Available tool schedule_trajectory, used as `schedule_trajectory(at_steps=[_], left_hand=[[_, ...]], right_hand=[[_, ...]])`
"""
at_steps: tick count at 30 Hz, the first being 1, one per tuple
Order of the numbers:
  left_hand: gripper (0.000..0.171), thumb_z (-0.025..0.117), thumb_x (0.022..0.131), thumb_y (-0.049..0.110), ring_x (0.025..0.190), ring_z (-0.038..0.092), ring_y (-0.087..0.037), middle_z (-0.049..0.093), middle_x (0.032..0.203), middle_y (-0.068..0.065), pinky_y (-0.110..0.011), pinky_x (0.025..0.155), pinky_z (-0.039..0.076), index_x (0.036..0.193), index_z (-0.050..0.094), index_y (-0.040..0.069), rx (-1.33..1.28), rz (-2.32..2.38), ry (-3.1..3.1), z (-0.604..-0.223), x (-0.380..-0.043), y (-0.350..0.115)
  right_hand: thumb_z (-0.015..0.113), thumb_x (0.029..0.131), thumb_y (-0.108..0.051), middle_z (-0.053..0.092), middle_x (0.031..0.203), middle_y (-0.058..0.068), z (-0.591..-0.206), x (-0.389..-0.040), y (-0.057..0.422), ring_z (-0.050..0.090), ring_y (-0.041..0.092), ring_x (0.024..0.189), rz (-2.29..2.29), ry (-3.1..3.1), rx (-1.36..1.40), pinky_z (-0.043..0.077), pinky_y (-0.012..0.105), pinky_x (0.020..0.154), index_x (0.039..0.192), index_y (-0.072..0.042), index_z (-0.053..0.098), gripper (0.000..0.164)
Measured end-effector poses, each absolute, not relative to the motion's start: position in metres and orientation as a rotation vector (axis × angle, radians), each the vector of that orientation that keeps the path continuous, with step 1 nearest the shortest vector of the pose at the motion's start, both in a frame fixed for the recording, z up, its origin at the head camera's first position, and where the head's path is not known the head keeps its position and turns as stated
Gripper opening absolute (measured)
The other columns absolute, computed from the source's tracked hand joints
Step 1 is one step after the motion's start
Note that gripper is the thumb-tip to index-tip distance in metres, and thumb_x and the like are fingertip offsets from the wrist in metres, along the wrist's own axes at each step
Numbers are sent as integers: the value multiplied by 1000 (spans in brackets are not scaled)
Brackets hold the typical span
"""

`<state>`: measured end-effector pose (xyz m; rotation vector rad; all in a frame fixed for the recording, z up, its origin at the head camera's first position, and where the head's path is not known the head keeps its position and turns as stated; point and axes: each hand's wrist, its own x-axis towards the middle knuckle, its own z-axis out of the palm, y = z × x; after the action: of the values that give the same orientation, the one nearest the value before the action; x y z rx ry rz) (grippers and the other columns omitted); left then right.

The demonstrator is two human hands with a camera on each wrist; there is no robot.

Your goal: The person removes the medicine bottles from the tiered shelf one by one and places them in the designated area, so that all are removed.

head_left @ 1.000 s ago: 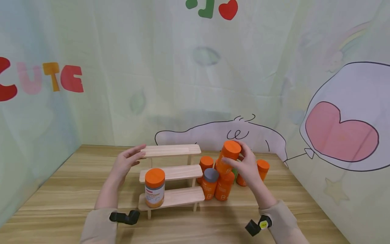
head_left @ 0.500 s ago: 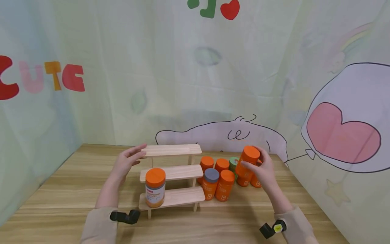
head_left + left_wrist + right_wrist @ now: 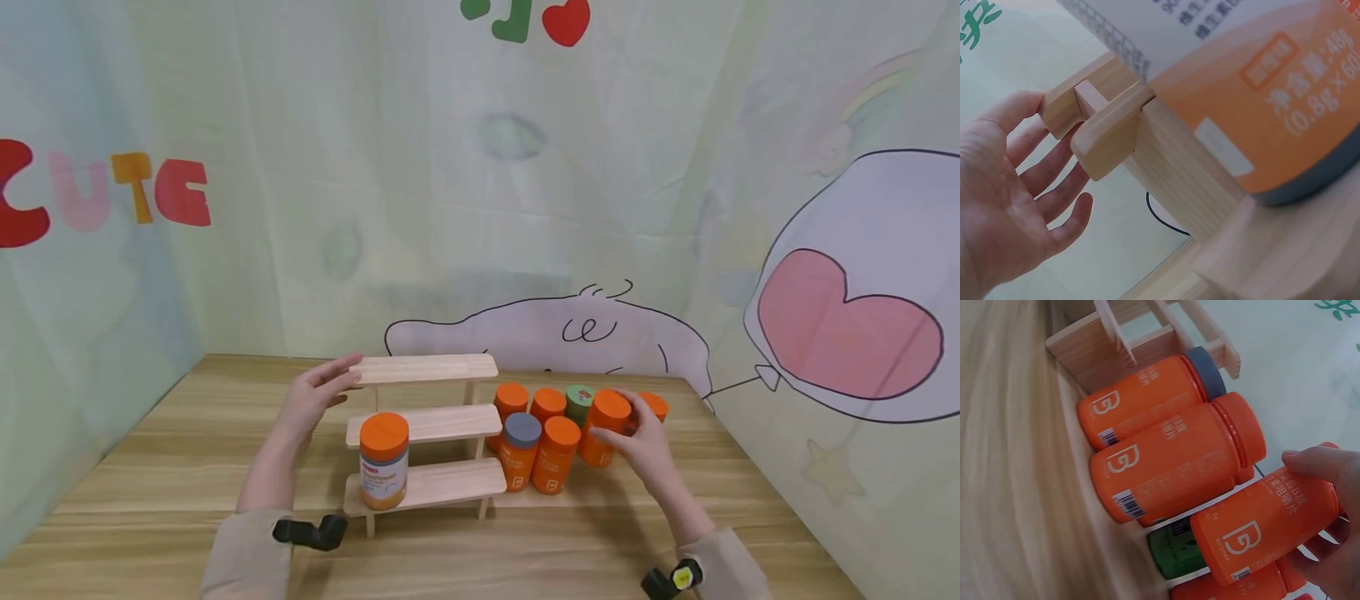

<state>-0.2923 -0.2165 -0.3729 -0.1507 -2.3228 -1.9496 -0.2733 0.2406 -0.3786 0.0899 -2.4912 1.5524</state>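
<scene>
A three-step wooden rack (image 3: 427,425) stands on the table. My left hand (image 3: 306,406) holds the left end of its top shelf (image 3: 427,368), thumb on one side and fingertips on the other. My right hand (image 3: 647,446) grips an orange pill bottle (image 3: 597,442) around its upper part, the thumb toward the rack. In the right wrist view that bottle (image 3: 1260,525) leans at an angle to its neighbours, beside a green bottle (image 3: 1175,547). An orange-capped jar (image 3: 384,475) with a white and orange label sits at the left of the lowest shelf.
Several orange bottles cluster right of the rack, among them a grey-capped bottle (image 3: 519,458) and an orange-capped one (image 3: 557,458) in front. A green cap (image 3: 580,397) shows behind. Another orange bottle (image 3: 654,406) is partly behind my right hand. A printed curtain (image 3: 420,208) hangs behind the table.
My right hand has carried the orange bottle from above the cluster rightward, then lowered it among the bottles at the right. My left hand has stayed on the rack's top shelf.
</scene>
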Motion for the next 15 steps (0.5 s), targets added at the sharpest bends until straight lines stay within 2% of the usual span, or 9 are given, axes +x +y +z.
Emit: schedule_trajectory(at_steps=[6, 8, 12, 15], left_hand=[[59, 54, 100, 38, 102, 50, 4, 37, 155, -15, -42, 107, 39, 148, 42, 7, -148, -1945, -2325, -373, -293, -217], [59, 54, 100, 38, 103, 50, 4, 37, 155, -14, -42, 107, 39, 148, 42, 7, -145, -1943, -2327, -373, -293, -217], [59, 54, 100, 39, 102, 50, 4, 38, 155, -15, -41, 106, 39, 148, 42, 6, -151, -1938, -2326, -374, -293, -217], [60, 54, 100, 38, 99, 51, 8, 38, 154, -15, -38, 104, 40, 148, 42, 6, -155, -1933, -2325, -374, -293, -217]], right_hand=[[80, 82, -15, 53, 139, 19, -392, -273, 241, 56, 29, 121, 1540, -2513, 89, 46, 16, 88, 143, -6, 42, 73], [81, 81, -15, 54, 138, 19, -396, -273, 240, 56, 29, 120, 1530, -2524, 84, 47, 19, 89, 141, -6, 45, 71], [81, 80, -14, 54, 138, 19, -403, -274, 238, 56, 30, 119, 1514, -2540, 89, 50, 31, 95, 139, -5, 46, 69], [81, 79, -13, 55, 137, 20, -407, -274, 237, 57, 31, 118, 1497, -2541, 94, 51, 32, 94, 138, -4, 47, 69]])
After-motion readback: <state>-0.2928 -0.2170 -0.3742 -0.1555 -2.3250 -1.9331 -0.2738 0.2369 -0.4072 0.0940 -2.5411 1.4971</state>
